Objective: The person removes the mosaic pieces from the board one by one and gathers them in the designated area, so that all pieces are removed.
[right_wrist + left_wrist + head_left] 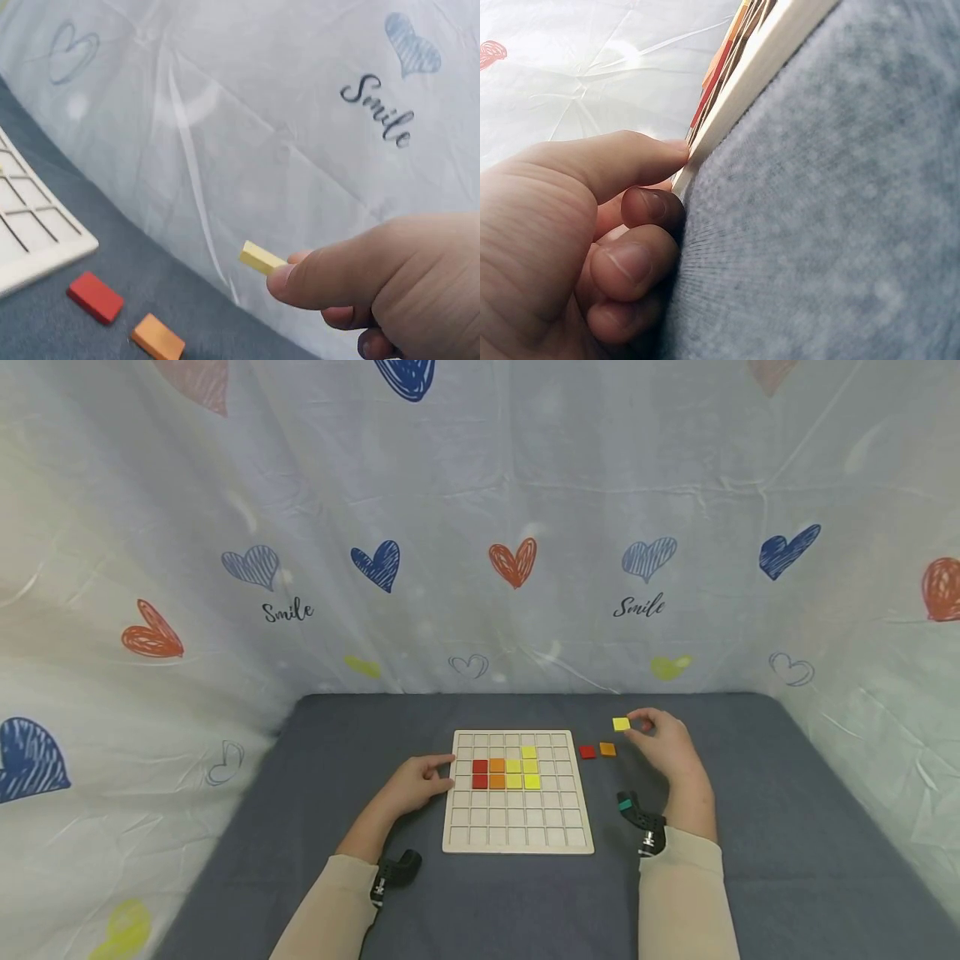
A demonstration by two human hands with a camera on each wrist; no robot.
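Right hand (667, 752) is pinching a yellow tile (620, 724) between thumb and fingers, holding it up near the worktop's (510, 906) far edge, right of the board's (517, 850) far right corner. Left hand (414, 783) is touching the board's left edge, thumb and forefinger apart. Loose red tile (587, 752) and orange tile (607, 749) are lying beside the board's right edge; nine others are sitting on it.

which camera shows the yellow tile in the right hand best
The right wrist view: the yellow tile looks largest there and its thickness shows, though the right hand covers one end. The head view shows its flat face, but small. The left wrist view does not show that tile.
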